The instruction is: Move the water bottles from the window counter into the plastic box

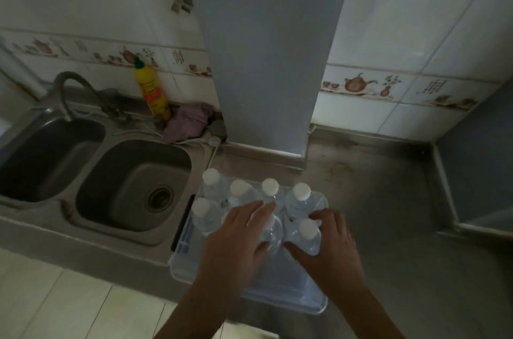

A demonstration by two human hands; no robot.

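A clear plastic box point(280, 291) sits on the steel counter just right of the sink. Several clear water bottles with white caps stand upright in its far half, such as the back-left bottle point(211, 180) and the back-right bottle point(301, 194). My left hand point(238, 233) lies over the near-middle bottles, its fingers spread across a bottle point(270, 236) whose cap is hidden. My right hand point(330, 241) wraps around the near-right bottle point(306, 233), whose cap shows between thumb and fingers. The near half of the box holds no bottles.
A double steel sink point(133, 186) with a curved tap point(69, 88) lies to the left. A yellow detergent bottle point(151, 91) and a pink cloth point(188, 122) stand behind it. A grey pillar point(266, 61) rises behind the box. Bare steel counter point(383, 200) extends right.
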